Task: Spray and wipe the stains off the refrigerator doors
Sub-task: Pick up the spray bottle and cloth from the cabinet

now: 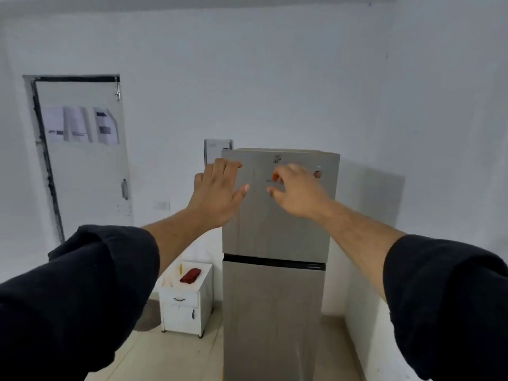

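The fingers point(228, 167) of the left hand point(217, 193) are spread and loosely extended, their tips at the upper left edge of the refrigerator's upper door point(277, 215), thumb splayed toward the middle — nothing is held. The right hand point(295, 192) has its fingers curled and half-open in front of the same door, near a small red mark point(275, 177); whether the fingertips touch the surface I cannot tell. Both forearms are bare, dark sleeves point(82, 292) pushed up toward the elbows.

The silver two-door refrigerator point(272, 312) stands against a white wall point(275, 78), a dark gap dividing its doors. Just left of it sits a low white cabinet point(187, 309) with a folded red cloth point(190, 275) and a small yellow object point(180, 268) on top. Farther left — a white door point(88, 171) with papers point(79, 125) taped to it.
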